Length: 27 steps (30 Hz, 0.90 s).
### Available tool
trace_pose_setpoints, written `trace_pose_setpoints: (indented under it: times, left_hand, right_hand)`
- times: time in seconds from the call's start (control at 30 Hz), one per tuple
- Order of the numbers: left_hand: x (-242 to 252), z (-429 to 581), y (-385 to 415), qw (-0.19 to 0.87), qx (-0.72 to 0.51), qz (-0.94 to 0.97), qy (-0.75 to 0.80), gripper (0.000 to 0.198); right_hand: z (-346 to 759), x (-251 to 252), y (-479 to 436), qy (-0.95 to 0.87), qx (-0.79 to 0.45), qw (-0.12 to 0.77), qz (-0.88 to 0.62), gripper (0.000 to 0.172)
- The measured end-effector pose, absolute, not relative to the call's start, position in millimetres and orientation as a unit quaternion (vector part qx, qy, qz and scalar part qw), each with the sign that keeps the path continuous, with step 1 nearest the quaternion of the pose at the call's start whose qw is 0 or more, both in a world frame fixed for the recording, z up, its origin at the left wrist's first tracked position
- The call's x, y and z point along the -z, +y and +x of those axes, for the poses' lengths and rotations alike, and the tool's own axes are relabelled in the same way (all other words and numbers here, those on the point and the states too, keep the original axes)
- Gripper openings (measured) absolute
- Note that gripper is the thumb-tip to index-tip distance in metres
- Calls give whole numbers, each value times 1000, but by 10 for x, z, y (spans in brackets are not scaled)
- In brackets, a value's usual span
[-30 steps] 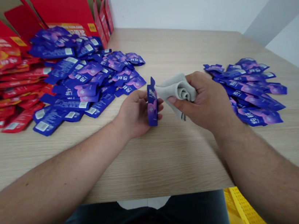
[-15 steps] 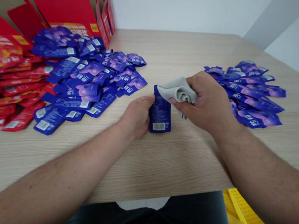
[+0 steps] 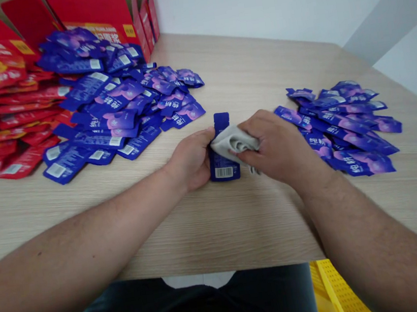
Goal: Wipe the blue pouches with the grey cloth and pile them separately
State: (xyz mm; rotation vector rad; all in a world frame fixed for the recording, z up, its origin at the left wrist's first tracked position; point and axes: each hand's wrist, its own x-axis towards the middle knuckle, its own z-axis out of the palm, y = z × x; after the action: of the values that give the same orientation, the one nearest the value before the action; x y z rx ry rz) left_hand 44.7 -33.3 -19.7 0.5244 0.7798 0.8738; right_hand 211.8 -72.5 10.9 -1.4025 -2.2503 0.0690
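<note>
A small blue pouch (image 3: 224,171), barcode side up, is held just above or on the table in front of me. My left hand (image 3: 196,160) is closed on its left edge. In my right hand (image 3: 274,145) is a bunched pale grey cloth (image 3: 231,140), which lies against the pouch's middle and covers part of its printed back. The pouch's narrow top sticks out beyond the cloth. To the right of my right hand lies a pile of blue pouches (image 3: 355,131); a larger pile of blue pouches (image 3: 109,105) lies beyond my left hand.
Red pouches (image 3: 22,114) are heaped at the far left. Behind them stand red cardboard boxes (image 3: 93,12) near the white wall. A yellow perforated crate (image 3: 339,289) is below the table's front edge at right. The wooden table (image 3: 218,226) spreads under everything.
My right hand has moved left and slightly down, bringing the cloth from the pouch's upper right across its middle. The pouch's top now shows above the cloth. My left hand keeps its hold.
</note>
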Motion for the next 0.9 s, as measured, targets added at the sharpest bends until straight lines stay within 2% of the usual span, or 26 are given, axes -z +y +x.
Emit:
trace_pose_setpoints:
  times: [0.1,0.17,0.4,0.57,0.63,0.77,0.9]
  left_hand:
    - [205,472,-393,796,-400,264,370,16]
    - [212,474,-397,798,-395,265,371,15]
    - [184,416,-301,826,-358,222,375,23]
    - [208,427,-294,812,-386,217,381,22]
    - [220,438,-298,812,-389,223,372,23]
    - [203,453,-349,808,-381,249,374,22]
    - [206,464,-437,795,-382,288,372,20]
  right_hand:
    - [2170,-113,-674,-755,55,306,-577,16]
    - [2149,-96,-676,-749,60,312,-581,16]
    - [1969,-58,-812,-883,-128,185,-413,26]
    - [2067,-155,-798,-886,-216,97,-398,20]
    - [2124,-177,-761,-884,-203,83,-413,20]
    - [2196,-169,-682,-822,-43,191,-534,11]
    - [2210,-146,-645,-733,59,294,-611,13]
